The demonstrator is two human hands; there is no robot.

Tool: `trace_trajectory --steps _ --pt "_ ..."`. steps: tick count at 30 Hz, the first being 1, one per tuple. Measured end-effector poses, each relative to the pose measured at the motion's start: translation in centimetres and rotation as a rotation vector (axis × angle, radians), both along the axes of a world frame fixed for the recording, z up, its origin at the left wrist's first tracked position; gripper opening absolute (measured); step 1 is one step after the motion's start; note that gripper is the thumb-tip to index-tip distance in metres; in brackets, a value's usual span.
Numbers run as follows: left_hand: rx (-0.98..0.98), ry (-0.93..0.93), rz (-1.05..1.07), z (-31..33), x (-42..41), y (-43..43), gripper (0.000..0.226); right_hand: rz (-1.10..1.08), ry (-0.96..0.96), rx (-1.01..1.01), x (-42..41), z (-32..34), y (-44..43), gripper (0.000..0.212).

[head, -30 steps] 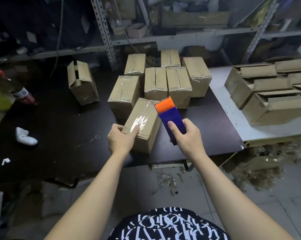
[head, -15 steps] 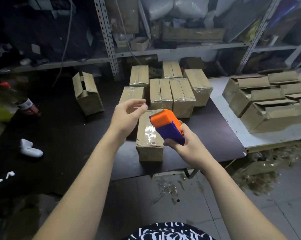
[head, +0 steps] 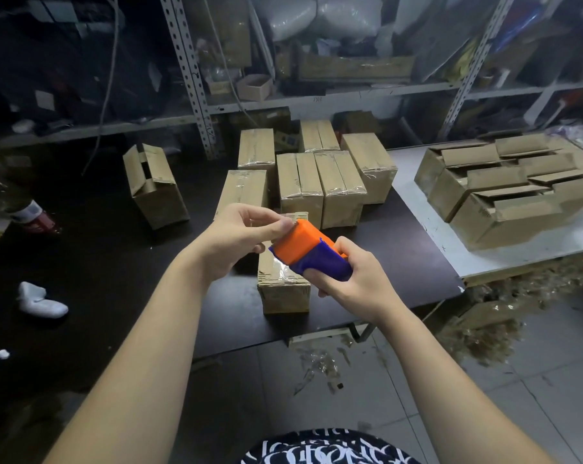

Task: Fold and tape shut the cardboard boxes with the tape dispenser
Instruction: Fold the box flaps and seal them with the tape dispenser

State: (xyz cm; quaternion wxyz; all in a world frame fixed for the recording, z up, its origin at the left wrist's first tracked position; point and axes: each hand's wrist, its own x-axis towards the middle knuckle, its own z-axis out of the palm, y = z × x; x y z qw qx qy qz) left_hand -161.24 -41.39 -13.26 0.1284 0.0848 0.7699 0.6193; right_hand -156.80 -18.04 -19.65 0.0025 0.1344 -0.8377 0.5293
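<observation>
- My right hand [head: 353,283] grips the tape dispenser [head: 312,252] by its blue body, with the fingers [head: 320,279] curled under it and the thumb along the near side.
- The dispenser is held in the air just above the taped box [head: 283,286], tilted so that its orange head points toward 11 o'clock.
- My left hand [head: 236,239] comes in from 9 o'clock. Its thumb and forefinger are pinched together on the far edge of the orange head, and the other fingers are loosely curled behind them (whether any tape film sits in that pinch I cannot tell).
- The taped box stands on the dark bench [head: 116,262] near its front edge, with shiny tape across its top. My hands do not touch it.
- At 12 o'clock, behind it, a cluster of sealed boxes [head: 317,182] stands packed side by side.
- At 10 o'clock an open-flapped box [head: 156,189] sits on its own, well apart from the cluster.
- At 2 o'clock a white bench [head: 417,202] butts against the dark one and carries rows of unsealed boxes [head: 501,192] with their flaps loose.
- At 9 o'clock a bottle [head: 32,216] with a red label lies at the bench's left edge, and a white object [head: 40,301] lies nearer to me.
- Metal shelving [head: 189,78] full of clutter rises behind the benches.
- Tape scraps [head: 484,329] litter the floor [head: 484,413] under the white bench.
</observation>
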Motion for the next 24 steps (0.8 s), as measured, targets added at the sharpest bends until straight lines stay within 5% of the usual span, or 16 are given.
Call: trace_trajectory --steps 8,14,24 --pt "0.030 -0.028 0.068 -0.2 -0.1 0.7 0.024 -0.070 0.104 -0.033 0.0 0.0 -0.2 0.042" --pt "0.062 -0.029 0.163 -0.2 -0.2 1.5 0.020 -0.194 0.246 0.038 -0.4 -1.2 -0.4 0.069" --pt "-0.142 0.243 0.213 0.1 -0.4 2.5 0.002 -0.176 0.272 0.076 -1.6 -3.2 -0.5 0.064"
